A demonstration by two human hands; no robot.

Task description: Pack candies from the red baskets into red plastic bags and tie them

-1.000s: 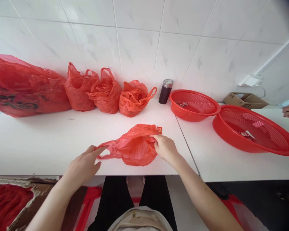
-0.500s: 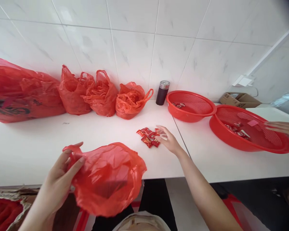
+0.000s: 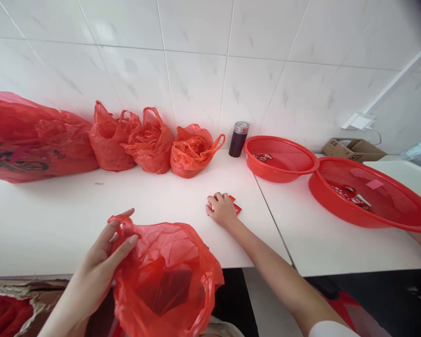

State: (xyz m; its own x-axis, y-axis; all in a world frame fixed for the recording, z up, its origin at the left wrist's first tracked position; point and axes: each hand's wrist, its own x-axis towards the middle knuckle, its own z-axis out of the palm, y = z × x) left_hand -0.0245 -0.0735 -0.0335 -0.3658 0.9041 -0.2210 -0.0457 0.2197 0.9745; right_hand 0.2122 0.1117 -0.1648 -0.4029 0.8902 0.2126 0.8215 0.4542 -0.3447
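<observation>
Red and gaping, the bag [image 3: 161,285] hung gripped in the left hand [image 3: 100,264]; the right hand [image 3: 221,210] curled over packets [image 3: 237,209] on the table [image 3: 56,215], apparently gathering, hold unclear; lifting would need firm closure.

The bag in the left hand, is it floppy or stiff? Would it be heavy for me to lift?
The bag is probably very floppy, because its thin plastic is wrinkled and crumpled. It's likely light for its size, since it looks thin enough to see through and the left hand holds it by a bunched edge. Its mouth might fold in easily, as the rim looks soft and wavy.
</observation>
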